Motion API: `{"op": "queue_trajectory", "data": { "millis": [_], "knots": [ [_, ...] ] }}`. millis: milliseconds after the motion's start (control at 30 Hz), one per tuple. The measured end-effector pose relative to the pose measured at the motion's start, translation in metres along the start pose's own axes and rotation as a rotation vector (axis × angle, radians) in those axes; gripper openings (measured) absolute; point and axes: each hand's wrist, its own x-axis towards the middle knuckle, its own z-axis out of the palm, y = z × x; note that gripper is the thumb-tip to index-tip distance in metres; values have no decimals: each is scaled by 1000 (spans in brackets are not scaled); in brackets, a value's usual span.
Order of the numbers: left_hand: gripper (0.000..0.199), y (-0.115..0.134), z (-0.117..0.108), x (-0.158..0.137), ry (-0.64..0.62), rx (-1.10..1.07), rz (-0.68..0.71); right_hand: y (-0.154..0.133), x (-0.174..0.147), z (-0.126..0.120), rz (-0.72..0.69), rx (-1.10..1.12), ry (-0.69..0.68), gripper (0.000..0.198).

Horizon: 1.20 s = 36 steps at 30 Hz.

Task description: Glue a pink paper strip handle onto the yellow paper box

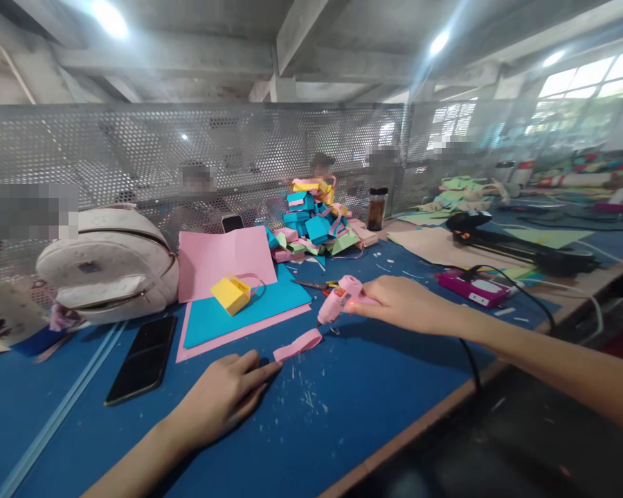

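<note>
My right hand [394, 301] is wrapped round the handle of a pink hot glue gun [333, 304], its nozzle pointing down just above the blue table. Under the nozzle runs a pink paper strip [302, 344], curved into a narrow loop. Its near end is held at the fingertips of my left hand [232, 389], which rests low on the table; the thumb is partly hidden. Beyond the strip, a small yellow paper box [232, 295] with a strip handle sits on blue paper [259, 315] and pink paper [226, 259].
A pile of folded paper boxes [311, 221] stands by the perforated metal screen [135, 149]. Scissors [316, 284] lie behind the glue gun. A white backpack [114, 266] and black phone [142, 360] are at left. A purple power strip [472, 287] with cables and a jar [377, 209] are at right.
</note>
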Motion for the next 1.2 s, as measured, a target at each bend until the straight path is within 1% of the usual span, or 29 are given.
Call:
{"op": "queue_trajectory", "data": {
  "millis": [400,700,833,933,1100,1200],
  "knots": [
    [42,1,-1,0,32,13,8,-11,8,0,-78,-19,11,44],
    [41,1,-1,0,31,26,13,-24,15,0,-81,-55,8,47],
    [41,0,-1,0,19,29,10,-29,18,1,-127,-41,-5,46],
    [42,0,-1,0,14,28,7,-31,21,3,-147,-58,-20,50],
    [41,1,-1,-2,17,26,11,-37,26,7,-192,-75,5,53],
    [42,0,0,-2,25,22,15,-42,29,8,-202,-100,-15,56]
  ]
}}
